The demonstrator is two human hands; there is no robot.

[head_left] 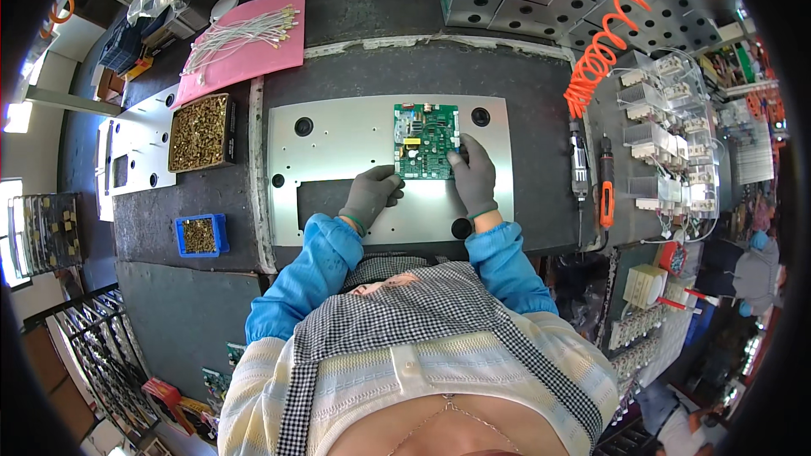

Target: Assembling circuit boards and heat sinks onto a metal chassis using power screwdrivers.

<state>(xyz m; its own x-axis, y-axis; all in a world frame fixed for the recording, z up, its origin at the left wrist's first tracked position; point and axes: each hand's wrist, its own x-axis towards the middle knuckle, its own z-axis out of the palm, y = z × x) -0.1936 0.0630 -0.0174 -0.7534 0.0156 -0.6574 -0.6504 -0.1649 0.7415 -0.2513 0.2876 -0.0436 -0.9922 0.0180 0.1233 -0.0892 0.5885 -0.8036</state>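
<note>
A green circuit board [432, 145] with a yellow component and several white connectors lies over the upper right part of a silver metal panel [355, 148]. My left hand [372, 194], in a grey glove, is closed with its fingertips on the board's lower left corner. At the right edge, my right hand [475, 176], gloved the same way, pinches the board between thumb and fingers. The panel is flat on the dark bench, with a large rectangular cutout, small holes and round black feet. Whether the board rests fully on the panel is hard to see.
Left of the panel stand a box of brass standoffs [201, 131] and a blue bin [211, 235]. White cables [241, 38] lie on pink foam. To the right are a power screwdriver [578, 165], an orange-handled tool [606, 186], a coiled orange hose [600, 55] and white assemblies [667, 148].
</note>
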